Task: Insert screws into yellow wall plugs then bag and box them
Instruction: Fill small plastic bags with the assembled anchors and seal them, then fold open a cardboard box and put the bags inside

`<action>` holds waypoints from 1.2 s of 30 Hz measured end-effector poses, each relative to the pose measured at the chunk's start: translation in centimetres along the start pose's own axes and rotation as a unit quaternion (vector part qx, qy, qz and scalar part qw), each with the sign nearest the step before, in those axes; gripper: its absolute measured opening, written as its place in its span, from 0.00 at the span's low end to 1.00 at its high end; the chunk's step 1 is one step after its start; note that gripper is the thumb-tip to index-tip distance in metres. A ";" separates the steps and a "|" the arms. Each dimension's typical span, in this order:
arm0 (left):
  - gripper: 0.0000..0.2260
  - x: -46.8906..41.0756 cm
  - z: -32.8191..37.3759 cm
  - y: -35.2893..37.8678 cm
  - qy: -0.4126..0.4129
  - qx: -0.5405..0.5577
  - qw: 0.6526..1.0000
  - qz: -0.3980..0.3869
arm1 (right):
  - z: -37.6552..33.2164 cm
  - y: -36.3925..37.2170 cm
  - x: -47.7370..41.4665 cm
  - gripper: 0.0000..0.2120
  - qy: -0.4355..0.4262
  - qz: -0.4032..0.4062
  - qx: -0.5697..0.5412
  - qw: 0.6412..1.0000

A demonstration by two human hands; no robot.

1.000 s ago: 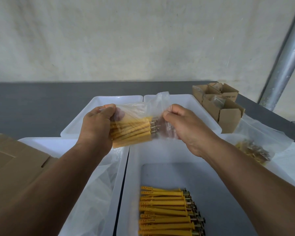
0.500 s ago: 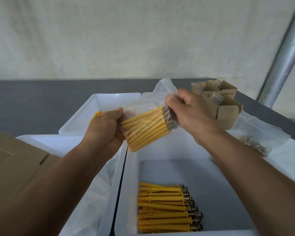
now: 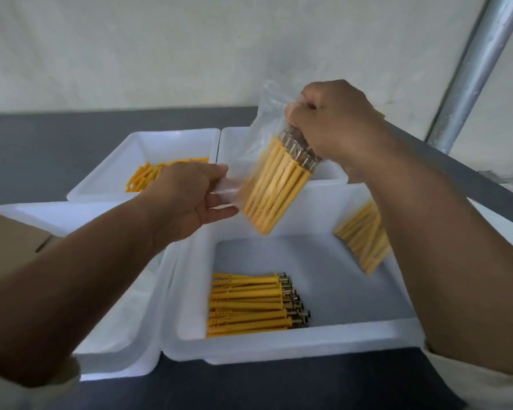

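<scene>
A clear plastic bag (image 3: 274, 187) packed with yellow wall plugs hangs tilted above the near white tray (image 3: 279, 347), screw heads up. My right hand (image 3: 335, 125) grips the bag's gathered top just above the screw heads. To its left, my left hand (image 3: 190, 196) pinches a loose flap of the bag's plastic between thumb and fingers. Several plugs with screws in them (image 3: 249, 306) lie in a row on the near tray's floor. Another bundle of yellow plugs (image 3: 363, 238) lies at the tray's right wall, partly hidden by my right arm.
A far left white tray (image 3: 172, 137) holds loose yellow plugs (image 3: 147, 176). Beside it stands another white tray (image 3: 234, 140). The left tray (image 3: 42, 211) holds clear plastic. Cardboard (image 3: 6, 235) sits at the left edge, and a metal pole (image 3: 471, 72) rises at the right.
My right hand lifted the bag's top, swinging the bundle from lying sideways to hanging nearly upright. My left hand slid off the plug ends to the bag's loose flap.
</scene>
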State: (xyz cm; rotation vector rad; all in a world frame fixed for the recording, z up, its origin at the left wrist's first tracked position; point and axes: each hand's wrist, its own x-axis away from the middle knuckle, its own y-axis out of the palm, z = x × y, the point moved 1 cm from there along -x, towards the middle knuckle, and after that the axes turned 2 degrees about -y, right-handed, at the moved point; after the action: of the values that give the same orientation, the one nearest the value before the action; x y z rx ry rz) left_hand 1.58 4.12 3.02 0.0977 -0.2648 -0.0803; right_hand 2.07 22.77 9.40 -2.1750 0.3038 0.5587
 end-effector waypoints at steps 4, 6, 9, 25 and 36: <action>0.04 -0.1 -0.2 1.6 -0.016 -0.085 0.996 -0.014 | 1.5 -1.5 0.3 0.11 0.022 -0.055 0.100 0.993; 0.03 -0.2 -0.4 2.6 -0.027 -0.111 0.993 -0.032 | 2.3 -1.9 0.6 0.12 0.036 -0.080 0.141 0.986; 0.03 -0.3 -0.6 4.3 -0.049 -0.147 0.985 -0.073 | 3.6 -1.9 1.1 0.11 0.064 -0.123 0.209 0.968; 0.07 -0.3 -3.8 12.1 -0.119 -0.250 0.943 -0.185 | 8.4 -0.7 1.0 0.07 0.135 -0.133 0.255 0.948; 0.26 -1.4 -4.0 13.0 -0.113 -0.245 0.944 -0.191 | 8.8 -1.6 1.5 0.16 0.120 -0.077 0.296 0.944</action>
State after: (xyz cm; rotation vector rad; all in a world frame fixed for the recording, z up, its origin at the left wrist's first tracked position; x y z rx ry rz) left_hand 2.21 17.47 0.18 -0.3616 -0.4453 -0.5438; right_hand 1.54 30.65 5.04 -1.6549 0.3719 0.0864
